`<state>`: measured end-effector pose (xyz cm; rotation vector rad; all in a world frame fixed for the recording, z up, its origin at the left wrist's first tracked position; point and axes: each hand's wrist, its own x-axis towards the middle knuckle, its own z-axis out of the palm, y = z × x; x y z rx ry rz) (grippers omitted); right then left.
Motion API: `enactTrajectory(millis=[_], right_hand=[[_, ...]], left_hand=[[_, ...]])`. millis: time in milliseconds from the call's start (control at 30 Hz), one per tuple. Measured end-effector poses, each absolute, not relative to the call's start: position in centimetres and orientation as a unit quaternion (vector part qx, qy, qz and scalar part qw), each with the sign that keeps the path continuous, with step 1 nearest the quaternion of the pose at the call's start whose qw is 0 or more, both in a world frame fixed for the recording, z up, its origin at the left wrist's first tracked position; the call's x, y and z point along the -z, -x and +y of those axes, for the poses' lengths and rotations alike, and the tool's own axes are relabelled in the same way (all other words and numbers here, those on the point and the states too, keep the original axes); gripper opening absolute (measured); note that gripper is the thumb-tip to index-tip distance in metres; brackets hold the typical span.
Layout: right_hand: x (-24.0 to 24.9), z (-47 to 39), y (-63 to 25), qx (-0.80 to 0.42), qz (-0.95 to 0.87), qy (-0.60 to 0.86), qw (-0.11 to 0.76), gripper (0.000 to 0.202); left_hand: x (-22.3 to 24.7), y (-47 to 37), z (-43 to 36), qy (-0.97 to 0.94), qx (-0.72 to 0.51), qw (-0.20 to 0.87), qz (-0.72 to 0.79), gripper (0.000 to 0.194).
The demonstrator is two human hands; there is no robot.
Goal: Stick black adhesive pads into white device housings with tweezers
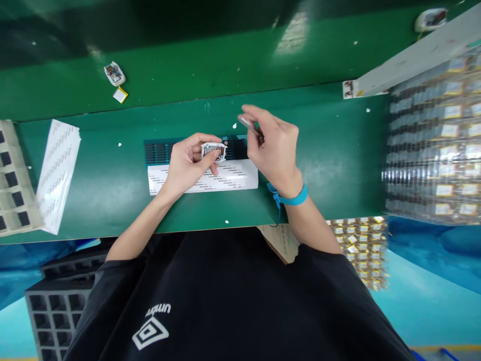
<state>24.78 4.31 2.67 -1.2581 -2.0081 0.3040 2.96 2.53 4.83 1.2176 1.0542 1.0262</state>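
My left hand (184,163) is closed on a small white device housing (207,149), its open face showing a circuit board and tiny parts. The thumb presses on the inside of the housing. To the right, my right hand (276,143) is curled around slim metal tweezers (247,123); their grey blunt end sticks out at the upper left, and the tips are hidden by the hand. The two hands are apart. Beneath them lie a white printed backing sheet (158,183) and a dark teal slotted sheet (161,150) on the green bench (330,175).
Another open housing (114,74) with a battery (120,95) lies at the back left. A folded printed sheet (58,170) and a pale compartment tray (18,185) are on the left. Stacked clear trays (432,150) stand right, near a white metal bar (409,55).
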Motion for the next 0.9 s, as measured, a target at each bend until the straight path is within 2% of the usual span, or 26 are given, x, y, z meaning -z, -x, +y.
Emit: enactTrajectory(millis=[100,267,367,567,733,900], right_hand=[[-2.8,4.3,-25.0,-0.112,-0.787,0.483,0.368,0.051],[-3.0,3.8,-24.5,-0.107,-0.852,0.424,0.289,0.031],[-3.1,3.6,-24.4,-0.085,-0.862,0.420,0.271,0.033],[-3.2,3.4,-24.5,-0.053,-0.867,0.405,0.286,0.033],[-3.1,2.9,-23.7,-0.021,-0.869,0.389,0.306,0.033],[-2.9,2.3,-22.6,-0.010,-0.861,0.397,0.317,0.036]], left_hand=[[-4.6,-2.9,2.5,-0.515,-0.442,0.579,0.451,0.017],[-4.1,-2.6,2.7,-0.521,-0.433,0.579,0.453,0.020],[-4.0,-2.6,2.7,-0.527,-0.433,0.575,0.452,0.019],[-3.7,-3.1,2.2,-0.546,-0.440,0.530,0.477,0.007],[-3.6,-3.6,1.7,-0.556,-0.449,0.509,0.479,0.015],[-3.7,-3.7,1.2,-0.564,-0.471,0.486,0.473,0.012]])
